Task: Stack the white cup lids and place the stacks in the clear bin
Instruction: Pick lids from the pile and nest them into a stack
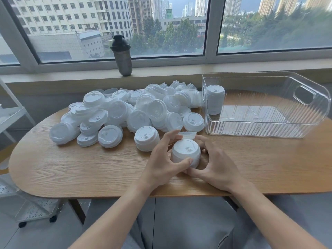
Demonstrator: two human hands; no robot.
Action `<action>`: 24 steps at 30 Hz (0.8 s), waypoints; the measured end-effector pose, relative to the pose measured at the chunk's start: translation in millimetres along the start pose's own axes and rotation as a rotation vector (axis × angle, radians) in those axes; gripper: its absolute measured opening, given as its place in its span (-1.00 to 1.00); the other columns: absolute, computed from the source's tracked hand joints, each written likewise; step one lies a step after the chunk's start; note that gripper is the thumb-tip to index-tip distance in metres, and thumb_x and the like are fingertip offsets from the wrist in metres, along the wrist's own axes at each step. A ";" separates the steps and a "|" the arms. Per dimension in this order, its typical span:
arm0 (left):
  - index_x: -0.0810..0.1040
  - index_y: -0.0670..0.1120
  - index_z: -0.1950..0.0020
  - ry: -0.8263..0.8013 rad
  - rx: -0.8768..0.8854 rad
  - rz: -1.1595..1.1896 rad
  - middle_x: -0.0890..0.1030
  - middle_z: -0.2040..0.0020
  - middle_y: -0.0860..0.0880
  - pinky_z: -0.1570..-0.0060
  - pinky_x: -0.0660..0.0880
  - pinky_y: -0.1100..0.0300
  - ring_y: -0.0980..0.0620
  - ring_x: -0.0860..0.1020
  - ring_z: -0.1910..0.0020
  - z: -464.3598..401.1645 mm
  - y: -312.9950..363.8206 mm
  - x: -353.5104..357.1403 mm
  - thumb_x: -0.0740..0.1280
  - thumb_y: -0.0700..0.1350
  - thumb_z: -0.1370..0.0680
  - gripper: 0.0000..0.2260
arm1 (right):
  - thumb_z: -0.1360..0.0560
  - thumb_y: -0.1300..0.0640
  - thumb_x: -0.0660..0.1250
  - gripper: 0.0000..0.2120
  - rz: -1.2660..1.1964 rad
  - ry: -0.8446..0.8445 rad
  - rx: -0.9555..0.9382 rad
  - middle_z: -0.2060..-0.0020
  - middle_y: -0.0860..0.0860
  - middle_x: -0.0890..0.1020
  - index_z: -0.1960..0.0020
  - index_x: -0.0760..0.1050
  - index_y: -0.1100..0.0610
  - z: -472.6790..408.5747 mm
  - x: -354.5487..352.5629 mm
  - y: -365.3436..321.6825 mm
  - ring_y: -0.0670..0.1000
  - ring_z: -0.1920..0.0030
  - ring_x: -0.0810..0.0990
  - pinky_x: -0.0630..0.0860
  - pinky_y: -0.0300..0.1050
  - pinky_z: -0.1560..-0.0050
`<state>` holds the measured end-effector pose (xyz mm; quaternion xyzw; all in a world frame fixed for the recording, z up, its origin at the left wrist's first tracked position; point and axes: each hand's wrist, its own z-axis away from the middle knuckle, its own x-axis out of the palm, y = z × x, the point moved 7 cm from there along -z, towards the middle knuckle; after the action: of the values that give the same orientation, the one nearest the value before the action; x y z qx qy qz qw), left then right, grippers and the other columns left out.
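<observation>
Lids like these are thin moulded plastic, I judge: featherlight, a little springy, slick enough to skate on the wooden table (71,169), and a stack tips easily, so I take it low around the sides. My left hand (161,164) and right hand (215,168) curl around one short stack (186,152) near the table's front edge, thumbs touching its wall. One upturned lid (187,135) lies just behind it. A second short stack (147,139) stands to its left. One taller stack (215,99) stands in the clear bin (269,128). The loose heap (125,112) holds too many to count.
</observation>
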<state>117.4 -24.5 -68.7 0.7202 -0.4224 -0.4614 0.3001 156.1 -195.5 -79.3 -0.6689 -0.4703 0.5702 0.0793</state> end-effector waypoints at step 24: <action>0.45 0.08 -0.42 -0.090 -0.094 0.015 0.57 -0.31 0.25 -0.40 0.44 0.10 0.22 0.51 -0.35 2.7 -2.6 -2.6 0.55 0.03 -0.42 -0.40 | -0.24 -0.41 0.50 -0.09 -0.002 -0.015 0.013 -0.25 -0.27 0.51 -0.49 0.28 -0.17 3.9 -0.6 0.0 -0.29 -0.21 0.49 0.45 -0.28 -0.21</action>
<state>115.1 -21.1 -70.8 0.6806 -0.4188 -0.5103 0.3178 152.8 -197.6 -80.2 -0.6633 -0.4678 0.5785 0.0808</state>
